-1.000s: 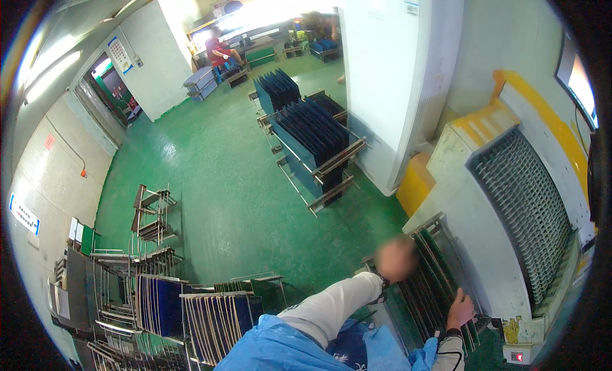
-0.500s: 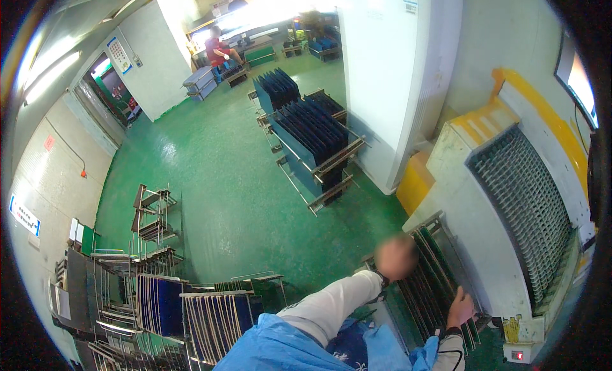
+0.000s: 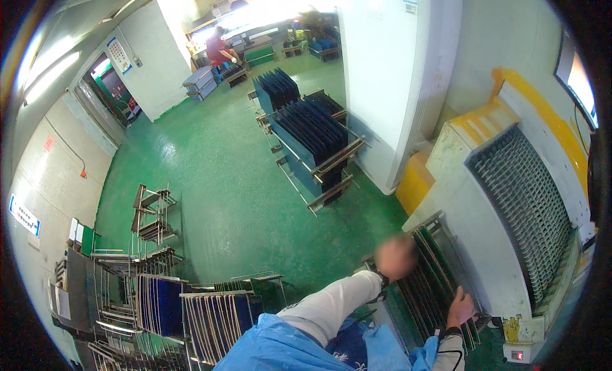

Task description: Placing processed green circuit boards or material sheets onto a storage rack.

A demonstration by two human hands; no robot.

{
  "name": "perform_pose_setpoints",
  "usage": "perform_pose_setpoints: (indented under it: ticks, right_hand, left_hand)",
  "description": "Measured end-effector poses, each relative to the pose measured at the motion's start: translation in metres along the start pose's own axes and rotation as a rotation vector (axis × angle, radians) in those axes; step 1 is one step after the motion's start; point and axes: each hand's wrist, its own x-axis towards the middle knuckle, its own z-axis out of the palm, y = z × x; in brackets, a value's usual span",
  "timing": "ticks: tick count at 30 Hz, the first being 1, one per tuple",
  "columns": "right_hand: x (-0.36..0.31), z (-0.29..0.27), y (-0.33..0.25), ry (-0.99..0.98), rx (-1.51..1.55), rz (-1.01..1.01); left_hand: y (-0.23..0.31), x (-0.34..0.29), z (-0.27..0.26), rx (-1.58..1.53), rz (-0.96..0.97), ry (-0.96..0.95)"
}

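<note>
A rack of thin dark panels stands at the lower right, its panels upright side by side. My left hand is over the far left part of this rack; it is smeared, so its fingers do not show. At the near right end, my right hand has its fingers curled round the edge of a dark panel. Pale sleeves cover both forearms, and a light blue garment fills the lower middle.
Right of the rack stands a white machine with a ridged, sloping conveyor. Loaded panel racks stand mid-floor beside a white pillar. More metal racks crowd the lower left. A seated person in red is far off.
Both my hands hold the same places on the rack. Far off, the person in red has shifted slightly right and leans forward more.
</note>
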Motion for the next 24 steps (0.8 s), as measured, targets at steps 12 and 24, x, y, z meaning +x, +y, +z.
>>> perform_pose_setpoints:
  ticks: [12,24]
  right_hand:
    - [-0.002,-0.007,-0.006,0.004,-0.035,0.016]
    - [-0.001,-0.003,-0.002,0.026,-0.046,-0.004]
  left_hand:
    - [0.000,0.000,-0.001,0.005,0.004,0.010]
    - [0.000,0.001,0.001,-0.008,-0.002,-0.013]
